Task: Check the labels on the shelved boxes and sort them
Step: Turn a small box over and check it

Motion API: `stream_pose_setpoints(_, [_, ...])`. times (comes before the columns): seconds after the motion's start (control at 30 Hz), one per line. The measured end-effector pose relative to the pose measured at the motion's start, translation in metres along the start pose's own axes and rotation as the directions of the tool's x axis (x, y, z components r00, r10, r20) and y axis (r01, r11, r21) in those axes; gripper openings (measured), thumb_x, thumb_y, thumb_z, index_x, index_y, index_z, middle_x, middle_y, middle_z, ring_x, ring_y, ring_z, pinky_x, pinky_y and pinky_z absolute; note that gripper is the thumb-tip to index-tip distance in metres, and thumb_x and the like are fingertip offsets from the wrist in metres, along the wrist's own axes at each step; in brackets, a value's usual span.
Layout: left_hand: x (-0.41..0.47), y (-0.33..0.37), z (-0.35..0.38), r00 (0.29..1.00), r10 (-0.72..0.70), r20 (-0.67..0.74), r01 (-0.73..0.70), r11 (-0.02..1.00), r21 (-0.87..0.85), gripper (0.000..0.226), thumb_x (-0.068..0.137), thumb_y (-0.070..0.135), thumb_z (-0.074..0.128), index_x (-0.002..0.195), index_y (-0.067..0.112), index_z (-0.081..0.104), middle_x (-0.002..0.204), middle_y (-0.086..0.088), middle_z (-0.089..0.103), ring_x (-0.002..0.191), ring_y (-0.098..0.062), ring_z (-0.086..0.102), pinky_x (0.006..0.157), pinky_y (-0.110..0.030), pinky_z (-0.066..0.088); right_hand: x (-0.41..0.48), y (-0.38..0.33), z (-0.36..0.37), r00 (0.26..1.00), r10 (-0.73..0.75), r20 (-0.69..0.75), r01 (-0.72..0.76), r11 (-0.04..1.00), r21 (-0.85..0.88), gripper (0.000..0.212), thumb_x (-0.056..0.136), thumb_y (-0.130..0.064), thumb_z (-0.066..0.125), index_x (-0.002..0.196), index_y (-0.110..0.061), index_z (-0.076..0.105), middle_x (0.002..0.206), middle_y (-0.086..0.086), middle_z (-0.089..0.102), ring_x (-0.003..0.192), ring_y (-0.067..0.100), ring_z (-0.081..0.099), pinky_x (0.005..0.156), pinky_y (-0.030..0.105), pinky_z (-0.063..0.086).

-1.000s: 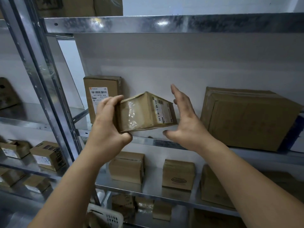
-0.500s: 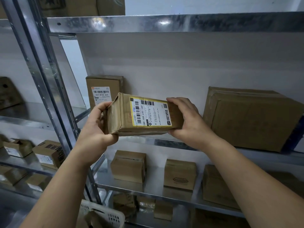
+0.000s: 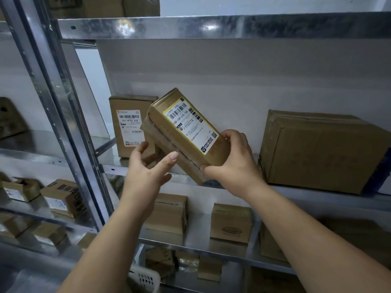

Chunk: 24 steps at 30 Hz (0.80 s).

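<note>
A small brown cardboard box [image 3: 186, 134] with a yellow-edged shipping label facing me is tilted, its far end up and left. My right hand [image 3: 232, 161] grips its lower right end, fingers over the top and thumb underneath. My left hand [image 3: 148, 166] is just below and left of the box, fingers relaxed and spread, apart from it or barely touching. Behind it an upright labelled box [image 3: 129, 123] stands on the middle shelf [image 3: 232, 187]. A large plain carton [image 3: 317, 153] lies at the right.
A metal upright [image 3: 63, 123] divides this bay from a left bay holding several small boxes [image 3: 61, 197]. The shelf below carries two small boxes [image 3: 230, 223] and a flat one at right. A white perforated basket [image 3: 146, 280] sits at the bottom. A steel beam [image 3: 211, 26] crosses above.
The box has turned from level to tilted, label end rising to the left. My left hand has let go of its left end; my right hand alone keeps hold.
</note>
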State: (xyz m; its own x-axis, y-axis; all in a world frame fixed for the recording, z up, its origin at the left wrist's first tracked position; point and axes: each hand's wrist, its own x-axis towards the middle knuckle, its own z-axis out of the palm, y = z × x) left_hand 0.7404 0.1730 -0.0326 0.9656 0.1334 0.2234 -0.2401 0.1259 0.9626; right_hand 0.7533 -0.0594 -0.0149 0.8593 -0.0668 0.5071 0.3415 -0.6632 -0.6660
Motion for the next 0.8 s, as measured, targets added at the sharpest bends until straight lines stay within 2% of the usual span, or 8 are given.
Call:
stream_pose_setpoints(0.17, [-0.012,0.009,0.036,0.999,-0.026,0.043,0.029,0.997,-0.078,0.086,0.078,0.056,0.093,0.148,0.026,0.053,0.125,0.007,0.077,0.118,-0.014,0.074,0.094,-0.050,0.065,-0.005,-0.011,0.019,0.994,0.004,-0.108,-0.007,1.000,-0.023,0.089,0.068,-0.039,0.093,0.139,-0.031,0.039,0.130,-0.012,0.035,0.125,0.014,0.036,0.101,0.034,0.044])
stream_pose_setpoints(0.3, [-0.008,0.017,0.046,0.996,-0.021,0.088,0.031,0.992,-0.121,0.076,0.086,0.051,0.087,0.148,0.022,0.054,0.130,0.004,0.077,0.120,-0.017,0.074,0.097,-0.058,0.063,-0.009,-0.015,0.032,0.986,-0.032,-0.161,0.024,0.999,-0.048,0.097,0.064,-0.047,0.096,0.137,-0.028,0.036,0.131,-0.008,0.035,0.126,0.018,0.039,0.106,0.041,0.047])
stream_pose_setpoints(0.4, [-0.003,0.022,0.046,0.995,-0.011,0.096,0.025,0.990,-0.141,0.063,0.089,0.052,0.079,0.142,0.023,0.062,0.131,0.000,0.077,0.124,-0.020,0.073,0.100,-0.063,0.060,-0.014,-0.016,0.034,0.995,-0.056,-0.087,0.053,0.998,-0.031,0.107,0.056,-0.066,0.098,0.133,-0.034,0.032,0.134,-0.009,0.044,0.128,0.015,0.042,0.107,0.040,0.047])
stream_pose_setpoints(0.5, [0.001,0.025,0.044,0.996,-0.002,0.094,0.019,0.984,-0.175,0.052,0.093,0.050,0.078,0.137,0.024,0.065,0.130,-0.002,0.078,0.124,-0.025,0.073,0.105,-0.065,0.056,-0.016,-0.018,0.034,0.999,-0.038,0.014,0.037,0.997,0.074,0.097,0.065,-0.072,0.094,0.133,-0.038,0.034,0.135,-0.010,0.055,0.130,0.015,0.051,0.105,0.042,0.054])
stream_pose_setpoints(0.57, [0.005,0.025,0.042,0.996,-0.002,0.093,0.018,0.984,-0.180,0.054,0.094,0.050,0.079,0.138,0.023,0.063,0.129,-0.003,0.078,0.120,-0.028,0.075,0.102,-0.065,0.059,-0.013,-0.019,0.033,0.997,-0.052,0.056,0.041,0.984,0.174,0.090,0.074,-0.068,0.091,0.139,-0.044,0.034,0.138,-0.012,0.059,0.131,0.011,0.057,0.104,0.043,0.058])
stream_pose_setpoints(0.63, [0.008,0.025,0.041,0.996,0.008,0.089,0.007,0.985,-0.173,0.063,0.092,0.053,0.079,0.142,0.020,0.060,0.127,-0.004,0.078,0.116,-0.029,0.077,0.092,-0.057,0.063,-0.011,-0.020,0.030,0.994,-0.073,0.077,0.051,0.966,0.252,0.091,0.080,-0.063,0.090,0.149,-0.054,0.032,0.145,-0.014,0.056,0.133,0.006,0.057,0.108,0.040,0.057])
stream_pose_setpoints(0.7, [0.010,0.024,0.041,0.995,0.022,0.096,-0.005,0.986,-0.166,0.069,0.091,0.055,0.076,0.145,0.017,0.057,0.127,-0.006,0.078,0.116,-0.031,0.077,0.086,-0.051,0.064,-0.008,-0.022,0.029,0.993,-0.073,0.097,0.041,0.953,0.299,0.092,0.080,-0.067,0.086,0.153,-0.062,0.030,0.150,-0.012,0.054,0.136,0.007,0.056,0.110,0.044,0.056])
stream_pose_setpoints(0.8, [0.014,0.021,0.040,0.995,0.032,0.095,-0.016,0.986,-0.166,0.068,0.091,0.058,0.075,0.145,0.020,0.057,0.129,-0.004,0.078,0.116,-0.029,0.077,0.094,-0.057,0.063,-0.005,-0.022,0.030,0.992,-0.048,0.115,0.008,0.943,0.332,0.091,0.076,-0.078,0.081,0.152,-0.064,0.031,0.150,-0.009,0.054,0.137,0.013,0.057,0.110,0.050,0.056])
